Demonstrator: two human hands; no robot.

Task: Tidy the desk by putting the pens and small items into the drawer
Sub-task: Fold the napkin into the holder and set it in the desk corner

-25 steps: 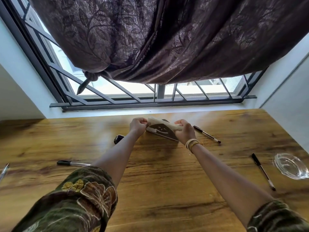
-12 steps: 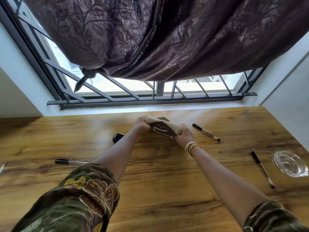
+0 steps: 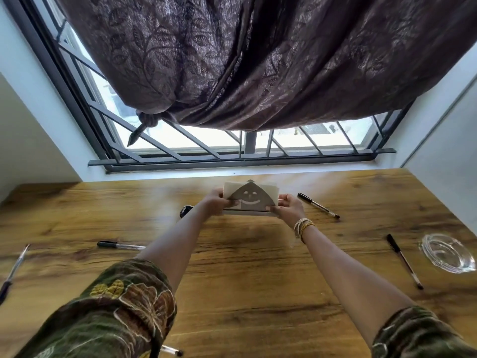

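Pens (image 3: 318, 209) lay scattered across the wooden desk (image 3: 245, 293), none yet stowed; no drawer showed. At frame centre the left hand (image 3: 215, 204) and right hand (image 3: 287, 208) pinched the ends of a smiley-face napkin holder (image 3: 251, 201), fingers pressed on it, seemingly to keep it upright.
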